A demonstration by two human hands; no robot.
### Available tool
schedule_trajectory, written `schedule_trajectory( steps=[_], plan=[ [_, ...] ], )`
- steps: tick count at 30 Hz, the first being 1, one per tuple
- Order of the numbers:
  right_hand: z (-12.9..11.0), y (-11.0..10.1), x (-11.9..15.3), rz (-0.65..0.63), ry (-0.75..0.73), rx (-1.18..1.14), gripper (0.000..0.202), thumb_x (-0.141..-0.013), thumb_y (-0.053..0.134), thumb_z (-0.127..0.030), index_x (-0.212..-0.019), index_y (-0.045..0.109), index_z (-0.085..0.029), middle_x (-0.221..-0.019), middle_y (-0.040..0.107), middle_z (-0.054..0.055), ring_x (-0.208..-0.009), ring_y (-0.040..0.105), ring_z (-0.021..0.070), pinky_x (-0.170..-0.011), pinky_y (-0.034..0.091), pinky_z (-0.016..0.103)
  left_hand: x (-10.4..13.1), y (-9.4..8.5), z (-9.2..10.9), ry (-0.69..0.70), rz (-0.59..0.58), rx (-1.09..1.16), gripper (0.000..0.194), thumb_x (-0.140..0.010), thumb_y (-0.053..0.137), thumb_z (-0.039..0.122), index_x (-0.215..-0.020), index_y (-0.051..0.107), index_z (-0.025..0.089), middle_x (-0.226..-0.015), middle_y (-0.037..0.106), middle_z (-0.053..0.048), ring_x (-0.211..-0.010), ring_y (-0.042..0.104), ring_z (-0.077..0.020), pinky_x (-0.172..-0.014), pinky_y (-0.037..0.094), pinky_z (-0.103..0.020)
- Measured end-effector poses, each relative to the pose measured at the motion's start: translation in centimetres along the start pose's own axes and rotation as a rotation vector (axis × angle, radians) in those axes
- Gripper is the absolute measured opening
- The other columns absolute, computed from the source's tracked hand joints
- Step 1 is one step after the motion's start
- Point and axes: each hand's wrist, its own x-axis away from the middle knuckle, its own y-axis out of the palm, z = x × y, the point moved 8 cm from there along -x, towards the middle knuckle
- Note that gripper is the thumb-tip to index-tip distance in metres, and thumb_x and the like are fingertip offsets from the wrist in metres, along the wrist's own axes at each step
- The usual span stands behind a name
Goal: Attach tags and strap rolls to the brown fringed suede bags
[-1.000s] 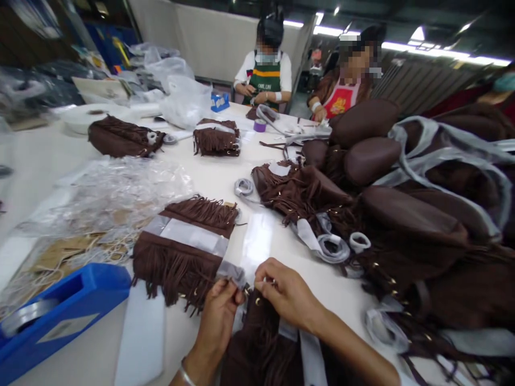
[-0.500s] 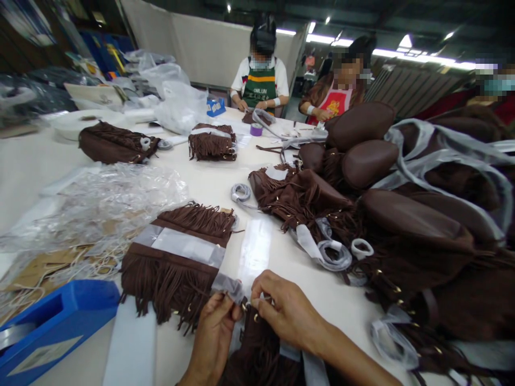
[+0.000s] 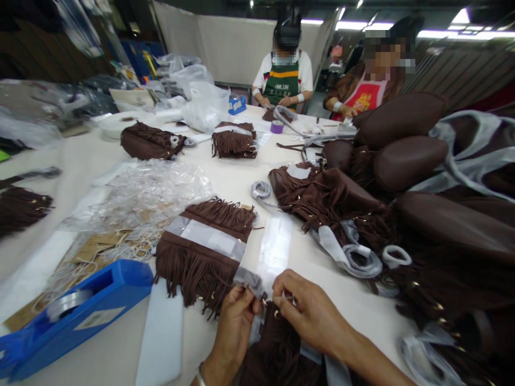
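A dark brown fringed bag [image 3: 267,343] with small gold rings lies at the bottom middle, partly hidden by my hands. My left hand [image 3: 236,327] is closed at its top edge, thumb and fingertips pinching a strap end [image 3: 248,280] wrapped in grey plastic. My right hand [image 3: 311,308] is closed in a pinch just right of it, above a gold ring. A thin pale bit shows at its fingers, too small to name. Left of my hands lies another brown fringed bag [image 3: 201,262], a wide translucent band around its middle.
A blue tape dispenser [image 3: 100,311] stands at left, near a heap of clear plastic and tan tags [image 3: 108,236]. Brown bags [image 3: 434,214] with wrapped straps pile up at right. A white strip [image 3: 161,332] lies in front. Two co-workers [image 3: 284,80] stand across the table.
The camera has turned left, so everything appears farther right and more of the table's left side shows. Both hands keep nearly the same pinching pose at the bag.
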Motion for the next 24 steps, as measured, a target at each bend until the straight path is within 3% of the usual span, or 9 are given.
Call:
schedule_trajectory(
  steps=[13, 24],
  plan=[
    [-0.7, 0.1, -0.2, -0.038, -0.039, 0.034, 0.010, -0.087, 0.051, -0.013, -0.086, 0.056, -0.021, -0.089, 0.057, -0.001, -0.081, 0.055, 0.0142, -0.072, 0.039, 0.026, 0.2, 0.0, 0.1, -0.013, 0.000, 0.006, 0.023, -0.074, 0.078, 0.026, -0.088, 0.064, 0.014, -0.083, 0.060, -0.001, -0.063, 0.050, -0.0066, -0.059, 0.045, -0.020],
    [-1.2, 0.1, -0.6, -0.102, -0.090, 0.080, 0.012, -0.085, 0.050, -0.010, -0.088, 0.056, -0.020, -0.088, 0.057, -0.001, -0.080, 0.054, 0.0140, -0.072, 0.038, 0.026, 0.1, -0.1, 0.0, -0.006, -0.003, -0.014, 0.023, -0.075, 0.077, 0.028, -0.079, 0.059, 0.016, -0.081, 0.058, 0.001, -0.063, 0.048, -0.0071, -0.058, 0.044, -0.021]
  ],
)
